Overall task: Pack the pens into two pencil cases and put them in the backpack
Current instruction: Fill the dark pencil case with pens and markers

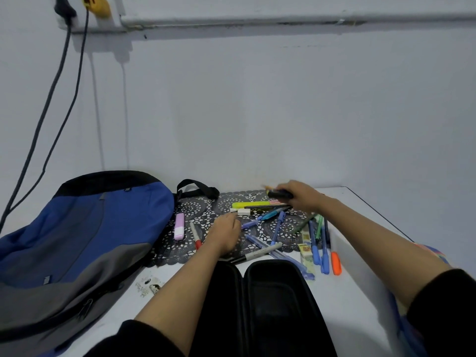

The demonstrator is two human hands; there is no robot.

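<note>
**A:** Head view, and the packing has hardly begun. The black hard-shell pencil case (278, 305) lies open at six o'clock, and I can make out nothing inside its two dark halves.

**B:** One case opened flat, or two side by side?

**A:** Cannot tell from here. The blue and grey fabric backpack (77, 240) lies flat at nine o'clock, well apart from both hands, with nothing going into it.

**B:** And the pens?

**A:** Scattered over the black lace table mat (286, 233) in the middle. A yellow plastic highlighter (252, 204) is at twelve o'clock of the mat. A lilac highlighter (179, 226) and a red-capped grey marker (195, 235) are at nine. Blue ballpoint pens (325, 261) and an orange highlighter (336, 263) are at four, spilling onto the white table top (347, 300).

**B:** Hands?

**A:** The right hand (298, 194) is at one o'clock, fingers clamped on a blurred black marker (280, 194) just above the yellow highlighter. The left hand (226, 234) rests palm down mid-mat, fingertips just beside a purple pen (248, 224). Pinching or not, I cannot tell.

**B:** So what's left?

**A:** Nearly everything, by my reckoning: fill the cases, zip them, load the backpack.
</note>
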